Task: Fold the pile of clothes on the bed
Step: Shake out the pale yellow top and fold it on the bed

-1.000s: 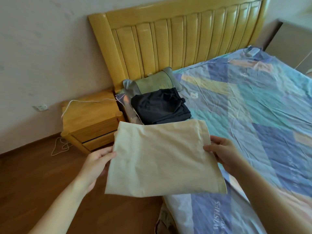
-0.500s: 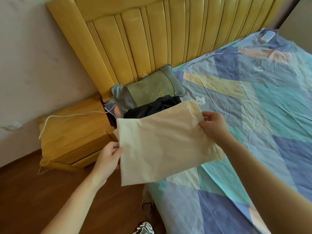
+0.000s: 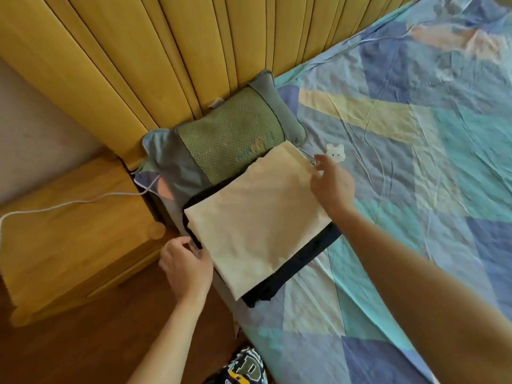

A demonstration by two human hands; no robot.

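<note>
A folded cream cloth lies flat on a folded black garment at the bed's left edge, just below the pillow. The black garment shows only as a dark border along the cream cloth's left and near sides. My left hand holds the cream cloth's left edge, with its fingertips tucked at the seam between the two pieces. At the cloth's far right corner, my right hand pinches the fabric between thumb and fingers.
A green and grey pillow leans on the yellow headboard. A wooden nightstand with a white cable stands left of the bed. The patchwork blue sheet stretches right. A patterned garment shows at the bottom edge.
Both hands carried the cream cloth from mid-air forward and set it down on the black garment by the pillow. The view has moved closer to the headboard.
</note>
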